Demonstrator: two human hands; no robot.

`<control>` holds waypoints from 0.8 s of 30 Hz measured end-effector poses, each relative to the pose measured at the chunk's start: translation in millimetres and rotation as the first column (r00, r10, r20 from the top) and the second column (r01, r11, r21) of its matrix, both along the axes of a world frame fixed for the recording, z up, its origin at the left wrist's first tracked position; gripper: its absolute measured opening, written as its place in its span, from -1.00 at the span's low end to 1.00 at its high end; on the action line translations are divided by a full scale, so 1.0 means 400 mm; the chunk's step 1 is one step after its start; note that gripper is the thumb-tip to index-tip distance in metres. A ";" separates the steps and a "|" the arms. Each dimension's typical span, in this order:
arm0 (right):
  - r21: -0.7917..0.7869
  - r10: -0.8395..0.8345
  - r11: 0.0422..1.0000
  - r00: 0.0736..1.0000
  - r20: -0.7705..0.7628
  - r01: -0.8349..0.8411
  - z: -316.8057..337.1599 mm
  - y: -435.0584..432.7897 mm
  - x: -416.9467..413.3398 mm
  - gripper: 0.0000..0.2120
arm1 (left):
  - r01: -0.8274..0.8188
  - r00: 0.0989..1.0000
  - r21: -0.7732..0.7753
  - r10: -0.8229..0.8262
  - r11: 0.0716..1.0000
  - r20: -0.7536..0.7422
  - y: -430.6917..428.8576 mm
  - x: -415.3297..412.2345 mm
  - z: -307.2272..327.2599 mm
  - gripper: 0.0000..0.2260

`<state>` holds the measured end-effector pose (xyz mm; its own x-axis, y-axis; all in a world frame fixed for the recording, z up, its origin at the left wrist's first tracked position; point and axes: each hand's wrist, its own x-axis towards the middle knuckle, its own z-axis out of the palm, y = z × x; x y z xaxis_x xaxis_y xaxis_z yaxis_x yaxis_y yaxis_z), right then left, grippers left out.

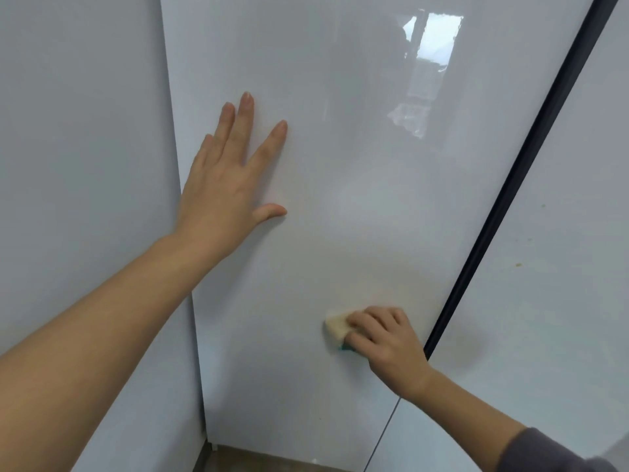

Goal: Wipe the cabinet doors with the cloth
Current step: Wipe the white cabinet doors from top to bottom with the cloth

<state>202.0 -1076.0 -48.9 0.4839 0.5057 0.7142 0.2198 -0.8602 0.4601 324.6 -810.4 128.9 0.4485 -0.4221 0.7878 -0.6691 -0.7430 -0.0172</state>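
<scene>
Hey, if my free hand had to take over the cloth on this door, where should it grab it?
Probably pinch the cream corner of the cloth poking out left of the right hand, coming from the left. That hand covers the rest, and the cloth lies flat against the cabinet door, so only that corner is exposed.

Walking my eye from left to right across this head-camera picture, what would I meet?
Grey side panel → left hand → cloth → right hand → dark strip → spotted right door.
</scene>
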 end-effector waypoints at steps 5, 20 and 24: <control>0.137 0.030 0.990 0.997 0.065 -0.039 0.168 0.069 0.040 -0.77 | -0.036 0.999 -0.020 0.036 0.999 0.000 0.043 0.022 -0.002 -0.08; 0.180 0.119 0.973 0.984 0.131 -0.142 0.213 0.235 0.152 -0.78 | -0.102 0.994 -0.002 0.101 0.995 -0.028 0.087 0.040 0.001 -0.04; 0.229 0.131 0.958 0.976 0.174 -0.170 0.179 0.312 0.201 -0.77 | -0.142 0.990 0.093 0.142 0.986 0.003 0.112 0.040 0.014 0.01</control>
<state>282.2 -951.3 22.7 0.2885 0.3675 0.8841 0.2976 -0.9121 0.2820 340.5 -765.5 134.6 0.5119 -0.4252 0.7464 -0.5573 -0.8256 -0.0882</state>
